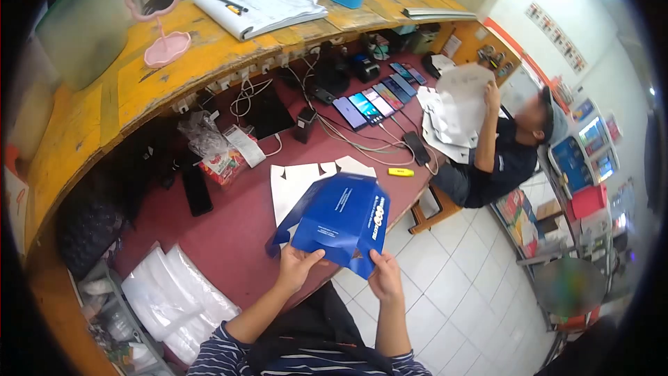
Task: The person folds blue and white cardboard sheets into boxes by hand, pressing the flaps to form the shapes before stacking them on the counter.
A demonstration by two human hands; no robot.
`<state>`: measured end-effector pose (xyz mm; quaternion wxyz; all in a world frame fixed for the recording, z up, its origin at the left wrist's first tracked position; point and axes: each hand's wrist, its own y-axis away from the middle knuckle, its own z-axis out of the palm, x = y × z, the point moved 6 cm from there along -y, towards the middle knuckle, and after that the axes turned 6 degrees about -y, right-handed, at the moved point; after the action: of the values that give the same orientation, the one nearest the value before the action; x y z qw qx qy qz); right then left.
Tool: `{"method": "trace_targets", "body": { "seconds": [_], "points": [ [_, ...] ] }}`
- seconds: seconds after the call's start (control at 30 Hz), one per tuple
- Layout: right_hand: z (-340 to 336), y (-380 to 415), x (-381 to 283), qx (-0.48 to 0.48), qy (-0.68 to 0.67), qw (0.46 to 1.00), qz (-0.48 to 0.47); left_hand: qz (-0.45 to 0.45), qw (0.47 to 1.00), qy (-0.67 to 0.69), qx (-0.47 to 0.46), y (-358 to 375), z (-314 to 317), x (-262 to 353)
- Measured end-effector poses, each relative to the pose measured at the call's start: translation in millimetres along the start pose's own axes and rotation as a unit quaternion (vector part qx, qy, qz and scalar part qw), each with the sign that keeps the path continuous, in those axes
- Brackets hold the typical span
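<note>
A blue printed cardboard sheet [334,216] with white lettering and creased, angled flaps is spread between my hands above the table's near edge. My left hand [299,266] pinches its lower left edge, thumb on top. At the lower right corner, my right hand [385,276] grips it between thumb and fingers. White cut sheets [284,191] with small dark notches lie just behind and partly under the blue sheet. A yellow highlighter [401,172] rests to the right of them.
Several phones [379,101] with cables stand in a row on the red tabletop [229,237]. Clear plastic sleeves [170,299] lie at left, near a black phone [197,191]. A seated person [511,146] at right holds up a white sheet [465,101]. A yellow shelf [160,83] runs behind.
</note>
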<state>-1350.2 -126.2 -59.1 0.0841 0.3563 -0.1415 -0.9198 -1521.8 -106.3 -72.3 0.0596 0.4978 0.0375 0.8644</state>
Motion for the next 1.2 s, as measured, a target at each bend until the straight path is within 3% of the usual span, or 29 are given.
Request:
{"method": "trace_targets", "body": {
  "seconds": [0.07,0.1,0.2,0.23,0.27,0.3,0.33,0.4,0.47,0.5,0.53,0.57,0.6,0.63,0.67,0.73,0.8,0.87,0.93,1.0,1.07,1.13,1.2],
  "points": [
    [13.7,18.5,-12.2,-0.037,-0.002,0.999,0.010,-0.008,0.999,-0.016,-0.042,15.6,1.4,11.8],
    [17.2,29.3,-16.5,-0.132,-0.141,0.980,0.056,-0.005,0.998,-0.038,-0.057,21.7,1.8,16.5],
    [21.3,56.0,-19.9,-0.154,-0.198,0.968,0.031,0.010,0.986,-0.128,-0.101,33.6,10.1,22.7],
    [37.4,68.5,-28.4,-0.027,-0.092,0.995,-0.028,0.042,0.986,-0.145,-0.073,40.0,13.3,26.9],
    [44.1,71.7,-19.2,-0.028,-0.090,0.995,-0.039,0.046,0.985,-0.142,-0.083,46.0,21.8,30.6],
    [44.3,81.6,-30.7,0.044,0.078,0.966,-0.242,0.073,0.985,-0.135,-0.073,52.9,29.0,38.3],
    [52.7,100.5,-36.8,0.114,0.239,0.865,-0.426,0.100,0.985,-0.128,-0.063,60.2,36.6,44.9],
    [54.6,117.1,-14.6,0.144,0.147,0.838,-0.505,0.138,0.982,-0.093,-0.087,74.1,53.0,46.1],
    [53.1,113.5,6.6,0.143,0.011,0.918,-0.369,0.101,0.984,-0.082,-0.125,82.8,60.7,32.0],
    [51.5,115.7,0.5,0.141,0.011,0.916,-0.375,0.106,0.978,-0.090,-0.154,84.0,64.0,28.1],
    [48.3,111.0,0.8,0.115,-0.073,0.942,-0.306,0.108,0.977,-0.090,-0.159,83.1,63.0,27.5],
    [47.1,107.3,3.4,0.085,-0.157,0.956,-0.231,0.047,0.983,-0.019,-0.178,80.9,61.5,23.3],
    [42.2,109.5,-2.6,0.081,-0.159,0.956,-0.234,-0.013,0.979,0.053,-0.194,80.2,66.5,27.0],
    [39.1,112.0,-5.4,0.050,-0.160,0.962,-0.215,-0.067,0.935,0.287,-0.198,88.7,68.8,39.4],
    [40.2,111.6,-6.6,0.017,-0.160,0.967,-0.198,-0.065,0.935,0.284,-0.200,90.4,73.3,59.9],
    [40.0,119.2,-6.6,0.019,-0.173,0.962,-0.212,-0.183,0.888,0.397,-0.141,94.2,71.5,74.1],
    [34.0,129.9,-15.2,0.081,-0.010,0.950,-0.300,-0.167,0.893,0.384,-0.167,80.4,47.5,48.4],
    [35.0,137.4,-20.4,0.066,-0.013,0.941,-0.332,-0.050,0.987,0.108,-0.113,72.4,36.3,41.6],
    [39.1,147.8,-27.0,0.052,-0.017,0.928,-0.368,-0.071,0.978,0.148,-0.129,80.1,51.6,43.0],
    [44.7,154.2,-30.2,0.079,-0.009,0.914,-0.398,0.125,0.988,-0.091,-0.015,90.9,53.4,45.3],
    [39.3,143.4,-2.3,0.108,-0.079,0.919,-0.371,0.115,0.991,-0.068,-0.030,99.1,78.3,40.8],
    [34.4,116.8,21.6,0.069,-0.179,0.937,-0.291,0.098,0.994,-0.009,-0.048,92.1,80.0,12.4],
    [14.4,113.3,6.0,0.078,-0.163,0.933,-0.310,0.083,0.993,0.048,-0.069,76.1,96.2,3.1]
  ]
}}
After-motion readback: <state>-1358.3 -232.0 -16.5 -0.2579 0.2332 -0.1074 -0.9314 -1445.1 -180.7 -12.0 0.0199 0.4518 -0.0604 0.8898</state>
